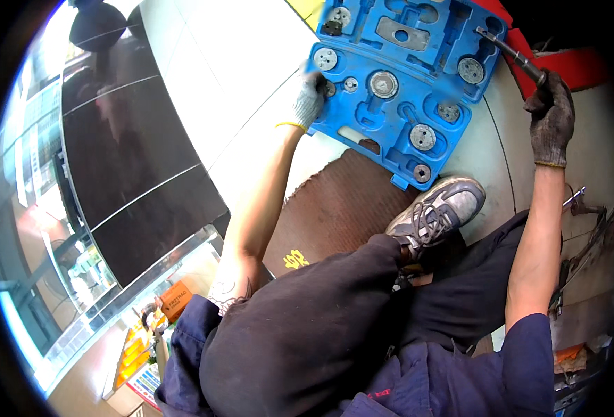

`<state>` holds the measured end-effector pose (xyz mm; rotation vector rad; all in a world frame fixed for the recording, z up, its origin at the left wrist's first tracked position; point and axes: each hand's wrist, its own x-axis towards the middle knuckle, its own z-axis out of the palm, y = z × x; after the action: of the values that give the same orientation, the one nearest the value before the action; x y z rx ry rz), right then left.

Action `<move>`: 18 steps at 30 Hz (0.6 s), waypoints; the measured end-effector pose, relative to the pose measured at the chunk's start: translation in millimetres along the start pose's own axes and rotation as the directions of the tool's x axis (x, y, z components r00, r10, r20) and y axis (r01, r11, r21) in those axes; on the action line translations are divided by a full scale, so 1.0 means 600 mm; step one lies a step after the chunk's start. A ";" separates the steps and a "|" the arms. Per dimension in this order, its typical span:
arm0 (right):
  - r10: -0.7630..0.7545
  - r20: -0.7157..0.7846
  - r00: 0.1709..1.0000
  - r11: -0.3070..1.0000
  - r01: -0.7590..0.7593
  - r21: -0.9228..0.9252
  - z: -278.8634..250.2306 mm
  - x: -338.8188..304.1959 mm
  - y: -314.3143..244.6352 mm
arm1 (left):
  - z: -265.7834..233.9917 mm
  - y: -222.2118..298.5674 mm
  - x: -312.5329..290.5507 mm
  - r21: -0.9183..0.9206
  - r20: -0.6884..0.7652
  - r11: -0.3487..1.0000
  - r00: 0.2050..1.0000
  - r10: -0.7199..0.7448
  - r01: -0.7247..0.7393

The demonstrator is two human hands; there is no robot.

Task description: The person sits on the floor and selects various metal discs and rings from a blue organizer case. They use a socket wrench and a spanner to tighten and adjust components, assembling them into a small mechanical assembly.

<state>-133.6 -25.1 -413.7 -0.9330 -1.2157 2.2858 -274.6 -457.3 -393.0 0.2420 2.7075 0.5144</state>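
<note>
An open blue plastic tool case (pixel 362 132) lies on the floor ahead of me, with moulded recesses in both halves. Several round metal discs sit in them, among them a large disc (pixel 383 84) and a pinholed disc (pixel 422 137). My left hand (pixel 310 97), in a grey knitted glove, rests at the case's left edge, fingers curled beside a small disc (pixel 330 89); what they grip is hidden. In a dirtier glove, my right hand (pixel 551 115) closes round the lower end of a metal spindle tool (pixel 515 57). Its narrow tip reaches over the lid's right side.
Brown ribbed cardboard (pixel 335 208) lies between my legs and the case. My grey shoe (pixel 437 212) stands near the case's front corner. Red objects (pixel 571 69) lie beyond the case at right. Metal tools (pixel 585 236) lie at far right, and a glass-sided counter (pixel 161 271) stands left.
</note>
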 end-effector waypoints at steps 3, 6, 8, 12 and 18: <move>0.055 0.130 0.990 0.992 -0.069 0.104 0.000 -0.005 -0.001 | -0.024 0.038 -0.024 0.297 -0.189 0.952 0.973 0.130 -0.070; 0.132 0.236 0.963 0.986 -0.104 -0.127 0.030 -0.034 -0.001 | -0.035 0.064 -0.045 0.243 -0.407 0.966 0.896 0.180 -0.083; 0.185 0.360 0.914 0.954 -0.080 -0.288 0.051 -0.060 0.003 | -0.040 0.116 -0.067 0.078 -0.337 0.986 0.926 0.168 -0.151; 0.302 0.499 0.812 0.884 -0.043 -0.465 0.077 -0.099 0.029 | -0.026 0.209 -0.098 -0.181 0.118 0.904 0.904 0.411 -0.387; 0.475 0.515 0.714 0.830 -0.167 -0.532 0.076 -0.114 0.007 | 0.014 0.304 -0.153 -0.382 0.607 0.921 0.772 0.187 0.078</move>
<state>-117.9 -95.0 -372.9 -0.5354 -2.0918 2.7936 -169.5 -308.5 -300.5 0.3193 1.8905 0.8052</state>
